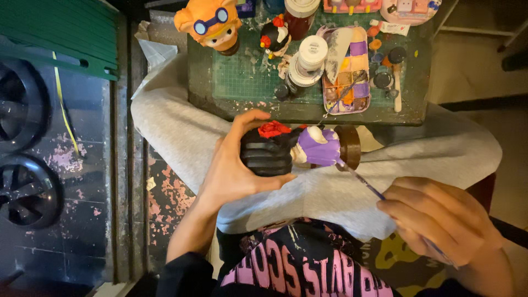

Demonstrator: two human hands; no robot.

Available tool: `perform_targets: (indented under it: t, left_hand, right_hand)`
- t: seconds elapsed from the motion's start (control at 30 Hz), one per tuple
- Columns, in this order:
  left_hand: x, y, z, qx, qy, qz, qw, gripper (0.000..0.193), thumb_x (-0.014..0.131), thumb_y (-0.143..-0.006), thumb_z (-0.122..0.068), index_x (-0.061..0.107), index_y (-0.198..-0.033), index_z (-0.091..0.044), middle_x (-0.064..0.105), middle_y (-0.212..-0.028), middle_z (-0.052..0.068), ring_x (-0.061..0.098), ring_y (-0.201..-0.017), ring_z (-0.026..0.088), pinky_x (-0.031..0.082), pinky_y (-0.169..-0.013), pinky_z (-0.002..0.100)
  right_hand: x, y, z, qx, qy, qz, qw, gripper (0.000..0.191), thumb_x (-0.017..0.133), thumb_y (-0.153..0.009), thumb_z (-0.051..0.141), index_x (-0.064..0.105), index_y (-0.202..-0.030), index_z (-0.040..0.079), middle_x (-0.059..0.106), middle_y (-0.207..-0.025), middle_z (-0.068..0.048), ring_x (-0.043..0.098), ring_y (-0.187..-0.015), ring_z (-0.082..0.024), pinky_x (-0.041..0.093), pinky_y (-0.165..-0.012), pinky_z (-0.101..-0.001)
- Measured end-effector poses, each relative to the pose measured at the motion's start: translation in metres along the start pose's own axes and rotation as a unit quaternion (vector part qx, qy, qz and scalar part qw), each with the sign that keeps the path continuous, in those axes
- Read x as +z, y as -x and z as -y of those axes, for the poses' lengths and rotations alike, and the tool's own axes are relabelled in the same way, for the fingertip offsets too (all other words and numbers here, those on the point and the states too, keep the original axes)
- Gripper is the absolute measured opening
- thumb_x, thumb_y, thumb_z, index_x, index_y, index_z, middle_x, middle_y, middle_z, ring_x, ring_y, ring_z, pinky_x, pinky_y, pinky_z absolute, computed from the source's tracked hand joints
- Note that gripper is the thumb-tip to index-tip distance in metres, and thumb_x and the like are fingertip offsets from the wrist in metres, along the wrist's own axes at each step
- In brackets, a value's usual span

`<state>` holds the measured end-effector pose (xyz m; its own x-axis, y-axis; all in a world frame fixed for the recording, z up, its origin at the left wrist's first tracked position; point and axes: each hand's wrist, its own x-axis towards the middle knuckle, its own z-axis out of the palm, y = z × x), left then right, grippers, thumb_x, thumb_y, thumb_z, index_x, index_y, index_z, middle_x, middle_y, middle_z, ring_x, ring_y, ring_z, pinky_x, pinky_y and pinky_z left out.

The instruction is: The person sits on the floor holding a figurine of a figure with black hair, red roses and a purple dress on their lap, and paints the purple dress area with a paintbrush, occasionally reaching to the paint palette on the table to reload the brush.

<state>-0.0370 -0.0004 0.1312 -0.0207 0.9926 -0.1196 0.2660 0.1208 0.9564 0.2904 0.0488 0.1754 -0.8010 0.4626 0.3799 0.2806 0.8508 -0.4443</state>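
Figurine (300, 147) lies sideways over the lap, held just near the green mat (242, 82). Left hand (234, 165) wraps its black hair end, fingers curled tight round it. Right hand (434, 220) pinches a thin brush (363, 181), fingers pressed together; bristle tip touches the purple dress near the brown base.

Progress, judging by colour: hair black, flower red, dress purple, base brown, all look covered. Face and collar are pale, can't tell if painted or bare. Looks like late-stage detail work on the dress edge; far side is hidden, so unknown.

Containers on the mat:
- Palette (349, 71), rectangular, centre-right, wells purple, yellow, brown, smeared.
- White-lidded round jar (308, 63) just left of palette, pale label, print too small to tell.
- Dark red jar (300, 14) with white cap, far centre.
- Small dark round pots (388, 69) right of palette.
- Orange goggled figure (212, 22) far left; small black-and-red figure (275, 36) beside it.
- Pink tray (352, 5) at far edge, mostly cropped.
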Motion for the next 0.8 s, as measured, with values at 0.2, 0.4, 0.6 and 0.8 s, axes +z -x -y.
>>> perform_targets:
  t: [0.2, 0.4, 0.6, 0.8]
  left_hand:
    - [-0.001, -0.001, 0.001, 0.01, 0.003, -0.004, 1.0, 0.096, 0.098, -0.059, -0.023, 0.048, -0.139, -0.008, 0.074, -0.119, 0.012, 0.074, -0.109, 0.019, 0.058, -0.097, 0.033]
    - [0.0, 0.0, -0.001, 0.005, 0.016, 0.003, 1.0, 0.097, 0.098, -0.06, -0.023, 0.047, -0.141, -0.009, 0.074, -0.119, 0.011, 0.074, -0.107, 0.018, 0.059, -0.097, 0.032]
    - [0.0, 0.001, -0.005, 0.003, -0.008, 0.006, 1.0, 0.098, 0.098, -0.058, -0.023, 0.047, -0.141, -0.009, 0.075, -0.121, 0.011, 0.075, -0.108, 0.018, 0.058, -0.096, 0.032]
    - [-0.001, 0.002, -0.007, -0.004, 0.005, 0.016, 1.0, 0.097, 0.098, -0.06, -0.025, 0.047, -0.141, -0.01, 0.076, -0.121, 0.01, 0.076, -0.11, 0.018, 0.059, -0.098, 0.032]
  right_hand:
    - [0.003, -0.005, 0.005, 0.012, 0.029, 0.014, 0.999, 0.014, 0.065, -0.085, -0.005, 0.067, -0.098, -0.005, 0.07, -0.089, -0.02, 0.073, -0.086, -0.038, 0.062, -0.072, -0.0468]
    - [0.027, 0.011, -0.016, 0.075, -0.146, -0.161, 0.973, 0.012, 0.059, -0.101, 0.005, 0.065, -0.101, -0.005, 0.072, -0.088, -0.014, 0.073, -0.077, -0.022, 0.062, -0.071, -0.037]
    - [0.027, 0.019, -0.035, 0.248, -0.219, -0.156, 0.931, 0.018, 0.054, -0.111, 0.004, 0.064, -0.1, -0.007, 0.071, -0.085, -0.015, 0.07, -0.074, -0.018, 0.059, -0.072, -0.03]
    - [0.027, 0.003, -0.043, 0.369, -0.223, -0.118, 0.895, 0.015, 0.057, -0.105, 0.002, 0.067, -0.099, -0.008, 0.07, -0.079, -0.013, 0.053, -0.059, -0.011, 0.04, -0.055, -0.0227]
